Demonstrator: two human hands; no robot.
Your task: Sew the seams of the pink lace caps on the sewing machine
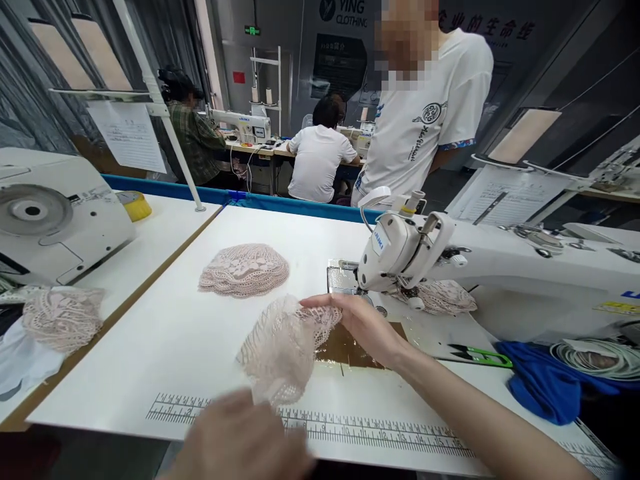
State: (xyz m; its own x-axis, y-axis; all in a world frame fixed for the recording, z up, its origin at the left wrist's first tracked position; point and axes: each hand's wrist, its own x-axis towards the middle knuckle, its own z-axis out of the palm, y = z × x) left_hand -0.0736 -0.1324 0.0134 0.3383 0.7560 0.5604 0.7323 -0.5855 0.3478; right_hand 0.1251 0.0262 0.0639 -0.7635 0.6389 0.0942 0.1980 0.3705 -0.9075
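A pale pink lace piece (285,347), cup-like in shape, is held just above the white table in front of the sewing machine. Its right end lies between the thumb and fingers of my right hand (367,327), which is closed on it. My left hand (245,437) is at the table's front edge, just below the lace, and is smeared by motion. Whether its fingers touch the lace I cannot make out. Behind the held piece sits a neat stack of pink lace pieces (244,270). The sewing machine head (393,250) stands beyond my right hand.
Green-handled thread snips (483,355) and a blue cloth (543,380) lie at right. More lace (445,297) is behind the needle area. A printed ruler (350,427) runs along the front edge. Another machine (60,213) stands left. A person in a white shirt (425,120) stands opposite.
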